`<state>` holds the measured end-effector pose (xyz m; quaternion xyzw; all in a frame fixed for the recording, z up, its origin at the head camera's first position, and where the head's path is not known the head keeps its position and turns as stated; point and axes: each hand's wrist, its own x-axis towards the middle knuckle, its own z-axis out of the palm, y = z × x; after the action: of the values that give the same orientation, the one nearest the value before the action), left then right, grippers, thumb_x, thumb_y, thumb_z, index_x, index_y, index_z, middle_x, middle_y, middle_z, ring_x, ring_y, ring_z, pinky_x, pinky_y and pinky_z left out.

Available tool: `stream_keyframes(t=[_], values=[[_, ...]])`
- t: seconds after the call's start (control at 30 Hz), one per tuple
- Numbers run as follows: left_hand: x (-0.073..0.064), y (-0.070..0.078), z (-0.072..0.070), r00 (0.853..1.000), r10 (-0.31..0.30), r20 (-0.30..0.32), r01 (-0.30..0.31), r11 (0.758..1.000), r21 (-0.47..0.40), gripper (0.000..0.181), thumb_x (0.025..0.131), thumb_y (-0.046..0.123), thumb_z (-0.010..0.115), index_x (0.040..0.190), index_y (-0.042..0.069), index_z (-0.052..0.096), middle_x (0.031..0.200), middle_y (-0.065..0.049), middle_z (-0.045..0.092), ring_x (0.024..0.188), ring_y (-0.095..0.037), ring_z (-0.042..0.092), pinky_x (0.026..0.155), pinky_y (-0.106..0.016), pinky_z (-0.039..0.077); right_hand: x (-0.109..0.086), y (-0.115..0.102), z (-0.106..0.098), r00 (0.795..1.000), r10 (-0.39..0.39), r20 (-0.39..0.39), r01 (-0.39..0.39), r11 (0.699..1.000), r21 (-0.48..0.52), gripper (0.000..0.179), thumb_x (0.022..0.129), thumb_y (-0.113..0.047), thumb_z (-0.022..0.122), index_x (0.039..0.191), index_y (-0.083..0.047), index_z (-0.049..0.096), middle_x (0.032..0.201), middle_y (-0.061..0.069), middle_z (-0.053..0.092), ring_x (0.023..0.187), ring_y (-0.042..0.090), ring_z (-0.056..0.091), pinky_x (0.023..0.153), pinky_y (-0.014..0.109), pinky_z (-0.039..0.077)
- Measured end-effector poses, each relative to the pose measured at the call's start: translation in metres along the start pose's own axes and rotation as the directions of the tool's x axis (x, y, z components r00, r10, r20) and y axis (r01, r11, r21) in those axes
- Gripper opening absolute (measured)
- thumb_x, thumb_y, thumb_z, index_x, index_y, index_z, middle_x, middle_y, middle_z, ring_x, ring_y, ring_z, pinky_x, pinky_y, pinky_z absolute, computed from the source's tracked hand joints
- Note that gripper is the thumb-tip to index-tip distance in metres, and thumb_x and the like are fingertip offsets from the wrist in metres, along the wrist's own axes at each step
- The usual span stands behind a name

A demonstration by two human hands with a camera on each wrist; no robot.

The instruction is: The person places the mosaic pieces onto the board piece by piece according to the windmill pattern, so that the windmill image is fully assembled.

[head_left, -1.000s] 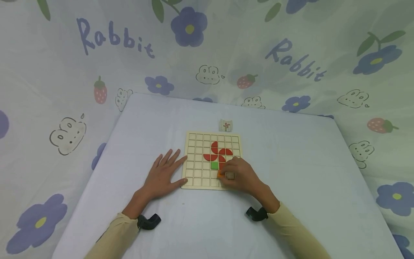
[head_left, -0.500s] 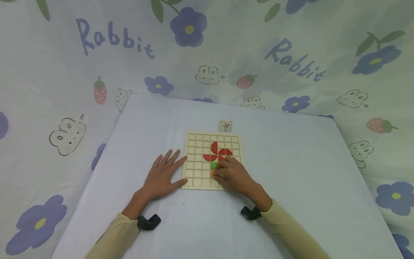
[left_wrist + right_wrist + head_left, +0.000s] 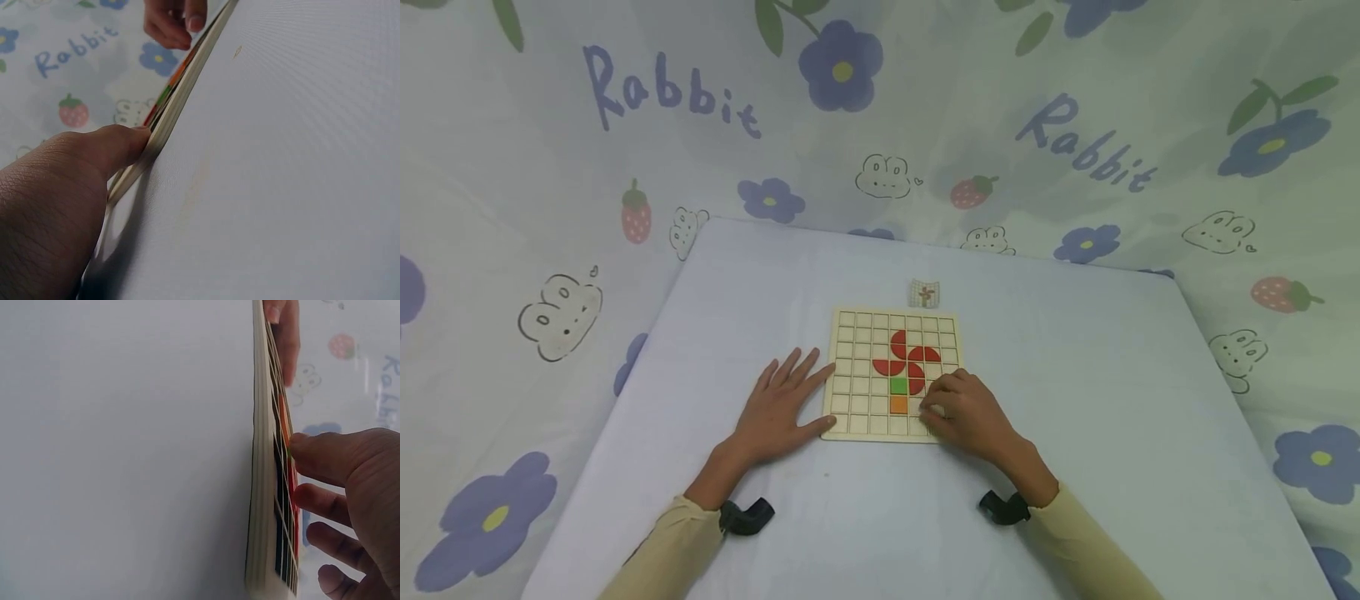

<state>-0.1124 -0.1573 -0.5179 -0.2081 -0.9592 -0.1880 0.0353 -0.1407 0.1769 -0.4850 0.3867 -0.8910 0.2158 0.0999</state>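
Observation:
A light wooden grid board (image 3: 859, 404) lies on the white table. Red rounded pieces (image 3: 889, 367) form a pinwheel in its cells. Below them sit a green square tile (image 3: 898, 385) and, one cell nearer, an orange square tile (image 3: 898, 405). My left hand (image 3: 778, 414) lies flat with spread fingers, and its thumb (image 3: 125, 145) touches the board's edge. Over the board's right part is my right hand (image 3: 972, 412), just right of the orange tile. In the right wrist view its thumb (image 3: 328, 455) and fingers stand apart, with nothing visible between them.
A small card (image 3: 924, 293) with a printed red pinwheel pattern lies behind the board. Patterned cloth (image 3: 880, 100) hangs behind and beside the table (image 3: 1075, 358). A dark curved device (image 3: 748, 517) is worn on each wrist.
My right hand moved left with the orange tile, released it in the cell below the green one, then drew back right. My left hand stayed in place.

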Motion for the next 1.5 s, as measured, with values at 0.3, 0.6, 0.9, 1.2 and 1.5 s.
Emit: stream_keyframes(t=[0.3,0.6,0.9,1.2,1.5], values=[[0.001,0.0,-0.002,1.0,-0.012,0.012,0.012,1.0,-0.001,0.078,0.091,0.065,0.05,0.155,0.025,0.033,0.162,-0.005,0.019,0.149,-0.029,0.007,0.117,-0.052,0.003,-0.03,0.011,-0.021,0.977,0.201,0.069,-0.197,0.979,-0.059,0.036,0.071,-0.033,0.09,0.099,-0.016,0.075,0.094,-0.006,0.063,0.084,0.014,0.052,0.07,0.031,0.047],[0.0,-0.001,-0.002,1.0,-0.018,0.015,0.018,1.0,0.007,0.078,0.091,0.066,0.05,0.155,0.025,0.032,0.162,-0.005,0.019,0.149,-0.029,0.007,0.117,-0.052,0.004,-0.051,0.011,-0.054,0.866,0.415,0.278,-0.405,0.909,-0.098,0.045,0.067,-0.033,0.092,0.103,-0.015,0.072,0.096,-0.007,0.059,0.086,0.013,0.054,0.072,0.033,0.049],[-0.001,-0.001,0.0,1.0,-0.016,0.003,0.016,1.0,-0.009,0.079,0.09,0.065,0.052,0.155,0.025,0.033,0.162,-0.006,0.021,0.149,-0.03,0.009,0.116,-0.053,0.005,-0.055,0.015,-0.063,0.828,0.419,0.373,-0.487,0.867,0.107,0.027,0.072,-0.009,0.087,0.096,-0.009,0.072,0.084,-0.008,0.06,0.073,0.01,0.057,0.066,0.026,0.05],[-0.001,-0.001,0.001,1.0,-0.011,0.002,0.011,1.0,-0.007,0.079,0.09,0.065,0.052,0.155,0.024,0.033,0.162,-0.006,0.02,0.149,-0.03,0.009,0.116,-0.053,0.004,-0.055,0.019,-0.057,0.864,0.362,0.349,-0.413,0.907,0.084,0.023,0.07,-0.006,0.083,0.091,-0.009,0.075,0.08,-0.01,0.063,0.07,0.006,0.056,0.064,0.025,0.05],[0.001,0.001,-0.001,1.0,0.0,0.009,0.0,1.0,-0.006,0.078,0.091,0.065,0.051,0.155,0.024,0.033,0.162,-0.006,0.021,0.149,-0.03,0.009,0.116,-0.053,0.005,-0.054,0.019,-0.047,0.915,0.344,0.212,-0.341,0.939,-0.05,0.023,0.065,-0.017,0.081,0.086,-0.019,0.072,0.079,-0.016,0.06,0.074,0.004,0.054,0.064,0.028,0.05]])
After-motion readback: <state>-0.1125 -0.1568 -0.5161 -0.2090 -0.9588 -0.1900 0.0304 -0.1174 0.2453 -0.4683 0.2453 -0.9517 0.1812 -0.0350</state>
